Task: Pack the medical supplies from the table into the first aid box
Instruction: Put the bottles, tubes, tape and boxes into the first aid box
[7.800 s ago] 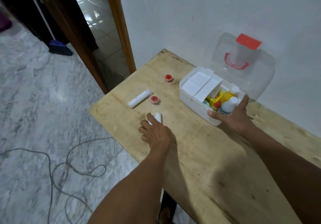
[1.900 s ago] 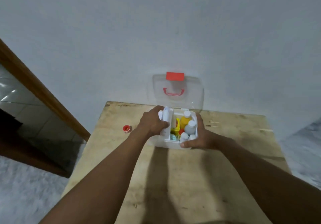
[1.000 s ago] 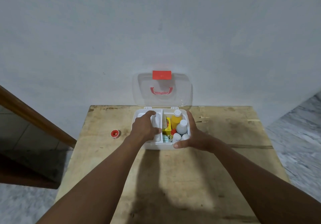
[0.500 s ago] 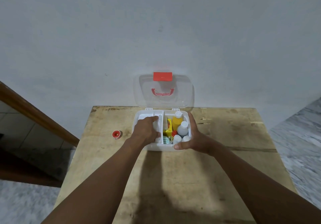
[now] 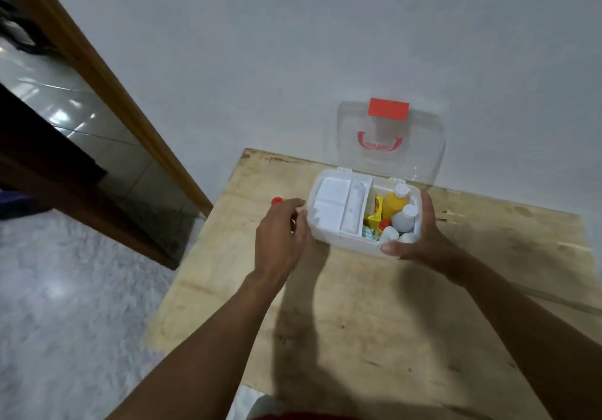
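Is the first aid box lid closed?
No, the clear lid stands upright and open behind the first aid box, with its red latch at the top.

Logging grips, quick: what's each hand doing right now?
Left hand: open, holding nothing.
Right hand: grip on the first aid box.

Right hand point(image 5: 420, 240) grips first aid box point(image 5: 345, 243); left hand point(image 5: 280, 237) hovers beside it.

first aid box point(image 5: 351, 246) on table point(image 5: 488, 276) by wall point(image 5: 293, 61), tape roll point(image 5: 277, 201) left of it, bottles point(image 5: 404, 221) in right compartment
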The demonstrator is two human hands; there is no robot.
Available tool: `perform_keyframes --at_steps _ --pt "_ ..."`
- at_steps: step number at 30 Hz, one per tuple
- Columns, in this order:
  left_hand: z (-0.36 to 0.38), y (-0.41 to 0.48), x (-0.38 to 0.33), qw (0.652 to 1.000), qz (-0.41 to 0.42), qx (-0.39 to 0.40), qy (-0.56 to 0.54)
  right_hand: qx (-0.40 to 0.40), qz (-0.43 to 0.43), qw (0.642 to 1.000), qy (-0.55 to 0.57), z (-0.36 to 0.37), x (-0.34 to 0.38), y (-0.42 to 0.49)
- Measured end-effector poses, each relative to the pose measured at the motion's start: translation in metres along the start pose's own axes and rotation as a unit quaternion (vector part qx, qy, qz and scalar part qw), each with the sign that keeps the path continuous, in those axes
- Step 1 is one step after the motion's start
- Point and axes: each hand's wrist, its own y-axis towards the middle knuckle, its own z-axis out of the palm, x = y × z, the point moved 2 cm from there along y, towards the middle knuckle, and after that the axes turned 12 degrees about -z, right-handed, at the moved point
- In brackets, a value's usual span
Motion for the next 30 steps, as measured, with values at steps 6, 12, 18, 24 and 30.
perform_keyframes --at_steps 6,12,18,24,30 --pt "0.004 -0.036 0.072 0.995 -0.071 -0.029 0.061 0.006 0.001 1.0 -0.022 0.001 0.001 -0.001" --pt "0.04 -0.035 0.084 0.989 -0.145 0.02 0.033 0.007 -0.007 0.999 -0.046 0.0 0.005 -0.002" --pt "0.06 0.008 0.096 0.992 -0.069 0.006 0.108 0.012 0.009 0.998 -0.053 0.004 0.011 -0.003" --pt "0.057 0.054 0.089 0.994 -0.096 0.033 0.04 -0.043 0.047 0.996 -0.064 0.011 0.019 0.0" --pt "0.049 0.093 0.069 0.994 -0.091 0.05 -0.019 -0.012 0.056 0.998 -0.032 0.01 0.026 0.001"
